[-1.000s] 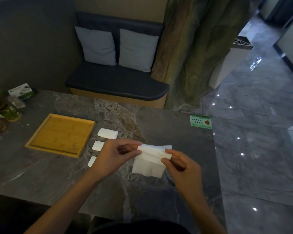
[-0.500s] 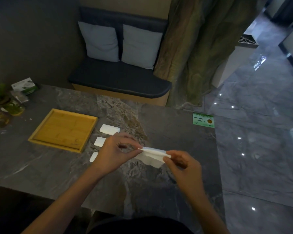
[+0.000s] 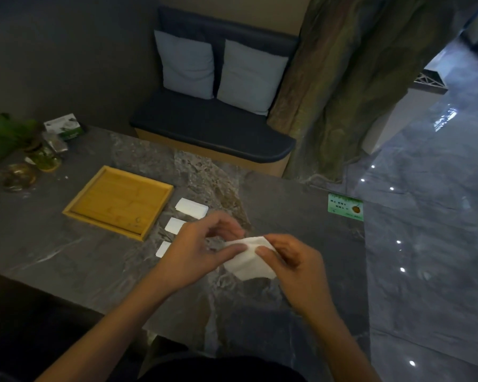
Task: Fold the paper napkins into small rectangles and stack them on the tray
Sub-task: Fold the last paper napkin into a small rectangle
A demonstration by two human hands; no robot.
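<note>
Both hands above grey marble surface point(image 3: 287, 216). Left hand point(image 3: 196, 252) and right hand point(image 3: 295, 260) fingers pinch half-folded white paper napkin point(image 3: 249, 263) between them. Empty square bamboo tray point(image 3: 119, 201) lies left, nearer left hand.

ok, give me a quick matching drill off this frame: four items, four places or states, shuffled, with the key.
Items
1. wooden tray
2. napkin
3. folded rectangles
4. green card

Places or states
A. in a row on the table just right of the tray
B. pinched between left hand and right hand
C. nothing inside it
D. at the table's far right edge

Pairs: 1-C, 2-B, 3-A, 4-D
</note>
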